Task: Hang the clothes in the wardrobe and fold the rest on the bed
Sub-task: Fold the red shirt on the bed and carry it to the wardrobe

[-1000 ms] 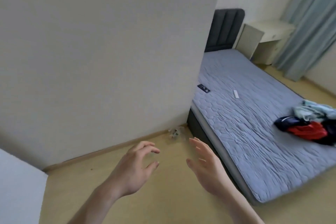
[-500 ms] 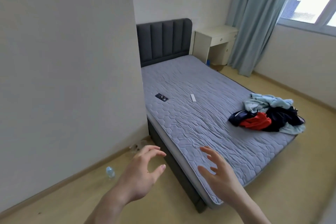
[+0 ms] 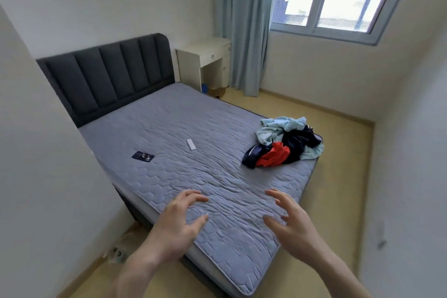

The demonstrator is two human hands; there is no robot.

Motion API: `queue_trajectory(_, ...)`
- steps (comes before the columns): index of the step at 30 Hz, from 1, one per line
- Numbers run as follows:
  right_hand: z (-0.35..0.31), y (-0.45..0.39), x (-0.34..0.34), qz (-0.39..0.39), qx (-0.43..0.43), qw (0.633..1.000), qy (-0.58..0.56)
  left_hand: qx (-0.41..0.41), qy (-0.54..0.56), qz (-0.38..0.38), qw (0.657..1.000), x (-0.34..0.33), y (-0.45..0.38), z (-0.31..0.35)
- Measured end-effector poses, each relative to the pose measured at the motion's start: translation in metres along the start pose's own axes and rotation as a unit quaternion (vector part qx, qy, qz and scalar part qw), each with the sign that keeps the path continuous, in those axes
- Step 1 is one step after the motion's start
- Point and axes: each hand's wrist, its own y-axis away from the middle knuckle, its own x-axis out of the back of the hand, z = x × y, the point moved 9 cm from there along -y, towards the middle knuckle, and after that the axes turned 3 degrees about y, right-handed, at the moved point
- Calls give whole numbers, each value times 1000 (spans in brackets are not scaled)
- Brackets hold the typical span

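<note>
A pile of clothes (image 3: 283, 143), light blue, dark blue and red, lies on the bed (image 3: 169, 128) near its far right corner, at about 2 o'clock from the hands. The left hand (image 3: 179, 222) and the right hand (image 3: 290, 222) hover over the near end of the bed, fingers spread and a bit bent, holding nothing. A dark phone (image 3: 143, 156) and a white remote (image 3: 190, 144) lie on the bed at about 11 and 12 o'clock, and a small white desk (image 3: 205, 55) stands past the headboard (image 3: 108, 77) by the curtain (image 3: 244, 31).

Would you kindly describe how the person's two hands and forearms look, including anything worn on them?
Both the left hand and the right hand are bare: no gloves, rings, watch or bracelet show. The forearms are uncovered right to the picture's lower edge, with no sleeve in view. Nails look short and unpainted.
</note>
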Motion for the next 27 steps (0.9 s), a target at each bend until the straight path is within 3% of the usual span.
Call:
queue_trajectory(12, 113, -40, 139, 134, -106, 985, -12, -103, -12, -140, 985, -146, -191, 82)
queue_trajectory(27, 277, -239, 295, 22, -101, 995, -8, 2, -16, -107, 994, -306, -383, 155)
